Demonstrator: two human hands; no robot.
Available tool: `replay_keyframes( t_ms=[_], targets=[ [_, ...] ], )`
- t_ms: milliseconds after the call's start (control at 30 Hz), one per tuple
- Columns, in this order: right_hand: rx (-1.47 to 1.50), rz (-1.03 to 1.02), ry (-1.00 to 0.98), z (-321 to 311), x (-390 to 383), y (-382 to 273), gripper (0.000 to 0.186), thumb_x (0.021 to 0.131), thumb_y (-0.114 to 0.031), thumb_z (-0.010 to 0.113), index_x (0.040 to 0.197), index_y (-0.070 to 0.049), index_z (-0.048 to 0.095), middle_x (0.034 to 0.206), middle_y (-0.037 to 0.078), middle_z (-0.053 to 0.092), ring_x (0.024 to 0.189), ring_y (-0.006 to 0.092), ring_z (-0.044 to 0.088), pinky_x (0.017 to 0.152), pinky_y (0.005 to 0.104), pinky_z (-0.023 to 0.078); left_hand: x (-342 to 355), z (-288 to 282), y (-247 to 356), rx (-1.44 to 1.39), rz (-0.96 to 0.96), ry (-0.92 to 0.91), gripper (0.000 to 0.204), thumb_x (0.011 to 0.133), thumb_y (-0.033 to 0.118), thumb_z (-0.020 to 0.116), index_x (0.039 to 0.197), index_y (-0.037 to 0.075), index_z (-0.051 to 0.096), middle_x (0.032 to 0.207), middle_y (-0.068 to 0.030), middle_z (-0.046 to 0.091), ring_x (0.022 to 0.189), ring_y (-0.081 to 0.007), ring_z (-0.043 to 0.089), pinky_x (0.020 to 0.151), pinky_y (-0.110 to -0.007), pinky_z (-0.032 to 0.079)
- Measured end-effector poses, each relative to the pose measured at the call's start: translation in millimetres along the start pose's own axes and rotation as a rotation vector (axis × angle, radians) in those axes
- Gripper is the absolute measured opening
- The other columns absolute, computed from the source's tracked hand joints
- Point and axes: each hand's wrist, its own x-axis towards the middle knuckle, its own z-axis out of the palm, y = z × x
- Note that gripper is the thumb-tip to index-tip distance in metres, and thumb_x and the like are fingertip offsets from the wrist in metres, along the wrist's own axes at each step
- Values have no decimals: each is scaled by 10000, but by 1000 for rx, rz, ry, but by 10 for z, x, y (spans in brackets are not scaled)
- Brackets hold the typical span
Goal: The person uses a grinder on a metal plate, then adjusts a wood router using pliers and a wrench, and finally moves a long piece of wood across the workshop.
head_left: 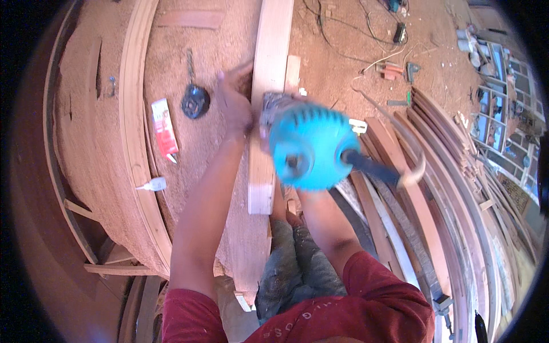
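Observation:
A long squared wooden beam [269, 63] runs away from me through the middle of the view. My left hand [233, 106], somewhat blurred, is closed against the beam's left side, with its fingertips partly hidden. Over the beam's right side is a teal corded power tool [314, 146] with a rounded, vented housing. My right forearm reaches beneath this tool, and the housing hides most of my right hand [267, 117], which grips it. The tool's working end cannot be made out. Its dark cord [374, 167] leads off to the right.
Left of the beam lie a black round object [195, 102], a red and white tube [164, 130] and a small white nozzle bottle [153, 184]. A curved wooden strip [132, 86] runs farther left. Stacked boards [434, 188] fill the right. Cables and a black adapter [400, 32] lie beyond.

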Motion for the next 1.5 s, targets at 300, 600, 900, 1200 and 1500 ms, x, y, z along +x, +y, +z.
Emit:
replay_keyframes(
  t_ms=[300, 600, 900, 1200, 1500],
  targets=[
    [-706, -806, 91, 695, 2320, -365, 687, 683, -218, 884, 1217, 5, 514, 1121, 82, 598, 1031, 204, 585, 938, 367, 487, -120, 324, 456, 846, 216, 75, 365, 982, 224, 559, 1202, -56, 640, 1201, -233, 645, 1153, -314, 599, 1021, -392, 430],
    [-549, -880, 261, 1223, 4250, -533, 721, 552, -339, 887, 1091, 5, 554, 929, 128, 652, 796, 270, 656, 721, 389, 536, -71, 303, 445, 1053, 233, 21, 355, 909, 153, 670, 1217, -23, 647, 1214, -216, 636, 1160, -357, 589, 1019, -416, 444],
    [-539, -999, 236, 1632, 6081, -754, 737, 545, -334, 873, 1111, 0, 540, 931, 172, 644, 817, 340, 646, 742, 443, 518, -17, 360, 382, 1077, 306, 9, 321, 894, 88, 669, 1184, -43, 629, 1212, -206, 629, 1082, -374, 605, 930, -455, 493],
    [-420, -813, 74, 2078, 8479, -976, 686, 677, -320, 859, 1199, -6, 544, 1061, 159, 669, 951, 269, 664, 841, 406, 515, -53, 447, 590, 1422, 175, -51, 416, 988, 279, 512, 1309, 19, 563, 1259, -270, 520, 1143, -431, 522, 974, -510, 448],
    [-413, -665, 199, 965, 9009, -1643, 573, 765, -288, 811, 1194, -1, 564, 1005, 109, 675, 894, 242, 662, 811, 381, 524, 194, 1087, 796, 1739, -129, 206, 549, 1008, 390, 462, 1398, 5, 431, 1321, -280, 440, 1230, -449, 437, 1044, -534, 361]
  ],
)
